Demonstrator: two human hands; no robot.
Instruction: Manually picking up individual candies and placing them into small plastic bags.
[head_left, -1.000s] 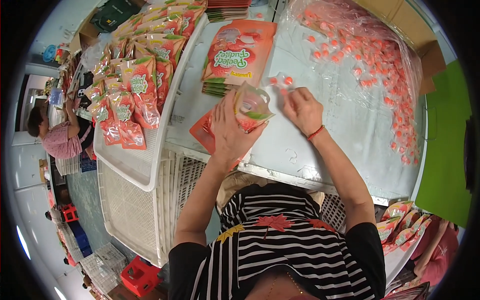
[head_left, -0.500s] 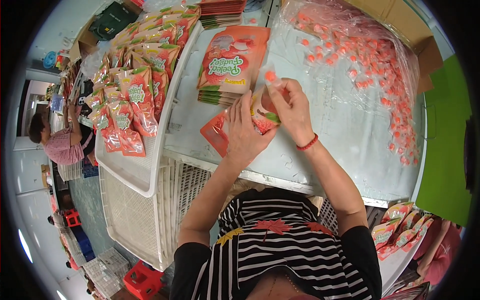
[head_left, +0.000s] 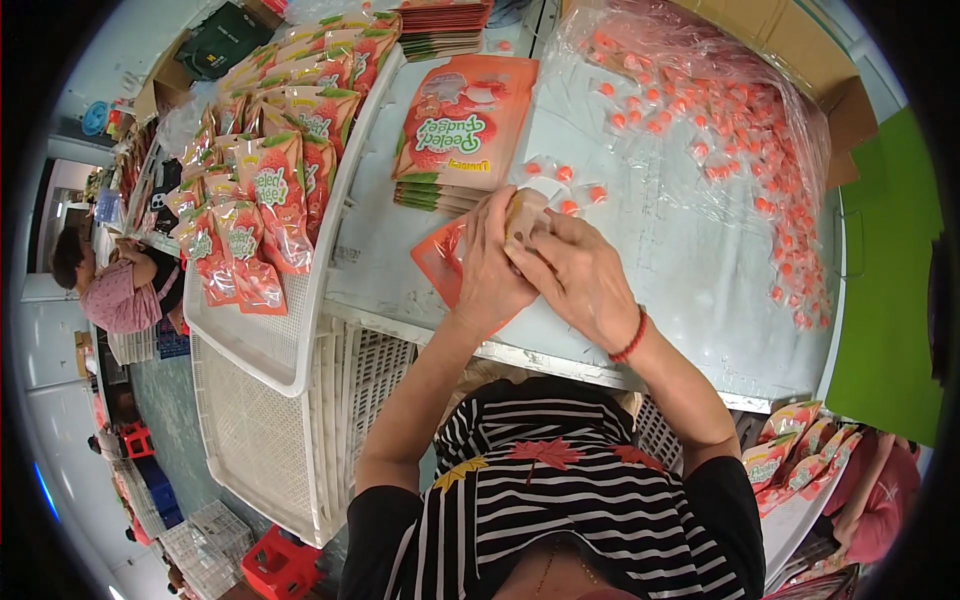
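Pouch, one: gripped by left hand; met by right hand, fingers narrowed, grip hidden; wrapped sweets near far side; mouth best kept uppermost.

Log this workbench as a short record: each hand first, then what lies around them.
Left hand: wrapped around a pouch
Right hand: fingers on the same pouch
Just beyond the hands: a few wrapped sweets
Beyond the left hand: stack of flat pouches
Right side of table: large spread of wrapped sweets, partly under clear plastic
Left: white tray of red pouches
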